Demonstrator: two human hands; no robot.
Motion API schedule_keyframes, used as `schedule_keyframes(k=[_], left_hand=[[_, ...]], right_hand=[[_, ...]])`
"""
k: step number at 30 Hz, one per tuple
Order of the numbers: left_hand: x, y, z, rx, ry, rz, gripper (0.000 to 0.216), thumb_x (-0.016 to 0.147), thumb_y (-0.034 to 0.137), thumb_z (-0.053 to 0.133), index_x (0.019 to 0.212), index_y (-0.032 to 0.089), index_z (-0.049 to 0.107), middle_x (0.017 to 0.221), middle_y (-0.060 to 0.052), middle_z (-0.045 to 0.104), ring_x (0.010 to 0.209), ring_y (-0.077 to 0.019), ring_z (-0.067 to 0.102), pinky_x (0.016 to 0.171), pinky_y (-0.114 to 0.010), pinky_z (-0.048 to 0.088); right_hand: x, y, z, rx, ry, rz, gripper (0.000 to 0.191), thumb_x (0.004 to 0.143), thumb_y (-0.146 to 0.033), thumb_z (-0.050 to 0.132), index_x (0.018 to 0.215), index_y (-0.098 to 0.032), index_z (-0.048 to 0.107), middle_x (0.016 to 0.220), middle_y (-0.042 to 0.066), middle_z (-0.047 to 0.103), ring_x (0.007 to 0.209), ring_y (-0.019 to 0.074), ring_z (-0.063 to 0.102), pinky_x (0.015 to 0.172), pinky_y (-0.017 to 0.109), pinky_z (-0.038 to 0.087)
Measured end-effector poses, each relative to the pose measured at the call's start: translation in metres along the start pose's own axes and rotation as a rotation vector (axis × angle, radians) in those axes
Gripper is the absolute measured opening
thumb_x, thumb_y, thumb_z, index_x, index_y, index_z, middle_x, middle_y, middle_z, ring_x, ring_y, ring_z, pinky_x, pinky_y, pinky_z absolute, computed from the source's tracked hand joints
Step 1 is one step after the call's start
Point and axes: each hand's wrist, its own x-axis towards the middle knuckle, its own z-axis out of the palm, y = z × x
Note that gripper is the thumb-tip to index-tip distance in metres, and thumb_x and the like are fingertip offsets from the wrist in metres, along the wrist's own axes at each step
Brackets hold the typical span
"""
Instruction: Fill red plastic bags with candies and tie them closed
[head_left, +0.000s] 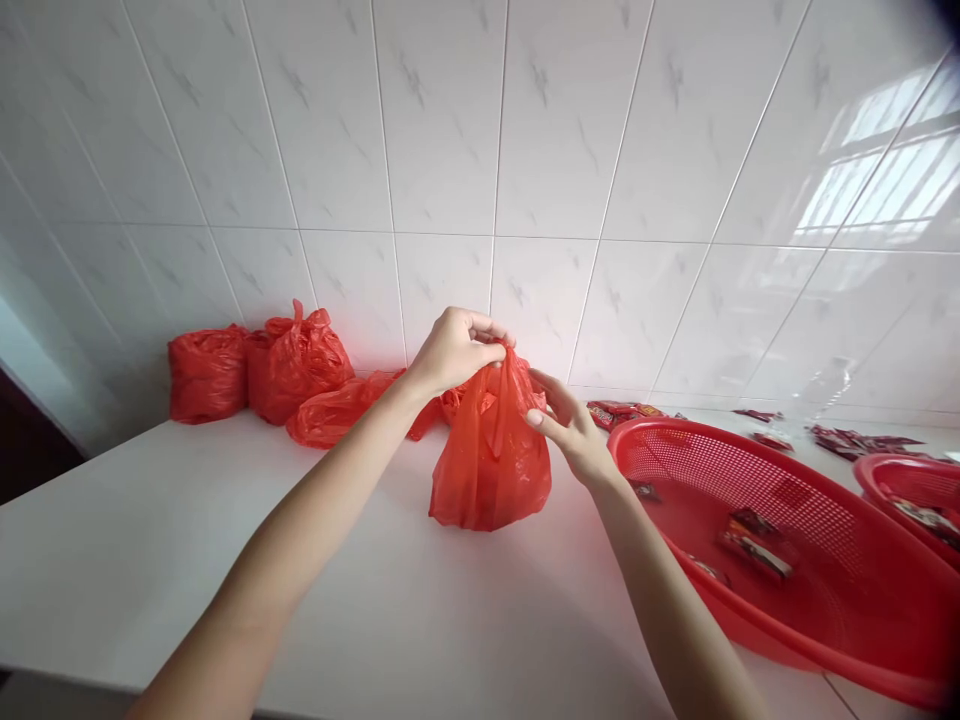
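Observation:
A filled red plastic bag (491, 465) stands on the white counter (225, 560) in front of me. My left hand (456, 348) is closed in a pinch on the bag's gathered top, holding it up. My right hand (571, 425) rests against the bag's right side, fingers stretched out and slightly apart, touching the plastic near its top.
Several tied red bags (259, 370) lie against the tiled wall at the back left. A big red mesh basket (787, 560) with a few small packets stands at the right, a second red basket (911, 500) beyond it. Loose dark red packets (855, 440) lie along the wall.

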Motion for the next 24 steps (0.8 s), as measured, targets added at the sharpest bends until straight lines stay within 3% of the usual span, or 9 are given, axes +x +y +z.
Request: schedule_keyframes(k=[4, 7, 12, 16, 20, 22, 24], left_hand=[[-0.002, 0.004, 0.005, -0.018, 0.023, 0.043, 0.013, 0.069, 0.011, 0.064, 0.077, 0.014, 0.074, 0.087, -0.007, 0.075, 0.086, -0.0191, 0.068, 0.079, -0.031, 0.054], [-0.005, -0.001, 0.0, -0.006, 0.086, 0.056, 0.015, 0.071, 0.017, 0.071, 0.085, 0.013, 0.075, 0.094, -0.008, 0.075, 0.092, -0.0208, 0.068, 0.091, -0.037, 0.052], [-0.019, -0.018, -0.024, -0.018, 0.141, 0.016, 0.031, 0.071, 0.025, 0.078, 0.1, 0.015, 0.074, 0.109, -0.01, 0.073, 0.1, -0.0235, 0.067, 0.096, -0.041, 0.05], [-0.042, -0.049, -0.039, 0.029, 0.238, -0.075, 0.055, 0.071, 0.034, 0.081, 0.122, 0.02, 0.065, 0.131, -0.012, 0.063, 0.118, -0.0292, 0.061, 0.098, -0.043, 0.051], [-0.073, -0.095, -0.033, -0.018, 0.276, -0.294, 0.078, 0.069, 0.041, 0.082, 0.139, 0.025, 0.05, 0.143, -0.015, 0.052, 0.126, -0.0319, 0.055, 0.1, -0.046, 0.049], [-0.088, -0.114, -0.021, -0.141, 0.165, -0.351, 0.084, 0.068, 0.04, 0.083, 0.142, 0.025, 0.046, 0.144, -0.015, 0.051, 0.129, -0.0317, 0.053, 0.1, -0.045, 0.05], [-0.098, -0.128, -0.006, -0.245, -0.045, -0.347, 0.077, 0.07, 0.039, 0.082, 0.139, 0.025, 0.049, 0.14, -0.012, 0.057, 0.126, -0.0297, 0.056, 0.101, -0.044, 0.048]], right_hand=[[0.0, 0.001, 0.012, 0.078, -0.085, 0.103, 0.038, 0.08, -0.043, 0.076, 0.114, -0.027, 0.071, 0.115, 0.005, 0.073, 0.11, 0.0293, 0.065, 0.094, 0.042, 0.053], [0.003, 0.011, 0.013, 0.234, 0.034, 0.162, 0.024, 0.085, -0.045, 0.07, 0.092, -0.022, 0.075, 0.105, 0.006, 0.075, 0.1, 0.0262, 0.068, 0.087, 0.038, 0.055], [0.013, 0.026, 0.005, 0.657, 0.19, 0.197, 0.024, 0.084, -0.04, 0.072, 0.07, -0.021, 0.066, 0.08, 0.001, 0.071, 0.071, 0.0143, 0.065, 0.073, 0.026, 0.055], [0.017, 0.034, 0.001, 0.744, 0.234, 0.219, 0.023, 0.082, -0.035, 0.074, 0.069, -0.019, 0.065, 0.069, 0.0, 0.066, 0.061, 0.0116, 0.06, 0.062, 0.022, 0.052], [0.018, 0.038, 0.001, 0.748, 0.237, 0.221, 0.023, 0.081, -0.034, 0.075, 0.069, -0.019, 0.063, 0.067, 0.0, 0.064, 0.06, 0.012, 0.058, 0.06, 0.022, 0.051], [0.017, 0.039, 0.002, 0.743, 0.239, 0.226, 0.022, 0.081, -0.034, 0.074, 0.069, -0.02, 0.063, 0.067, -0.001, 0.064, 0.06, 0.0121, 0.058, 0.06, 0.023, 0.051], [0.017, 0.038, 0.003, 0.747, 0.239, 0.242, 0.022, 0.081, -0.034, 0.074, 0.069, -0.02, 0.062, 0.066, -0.001, 0.064, 0.059, 0.0121, 0.057, 0.061, 0.024, 0.052]])
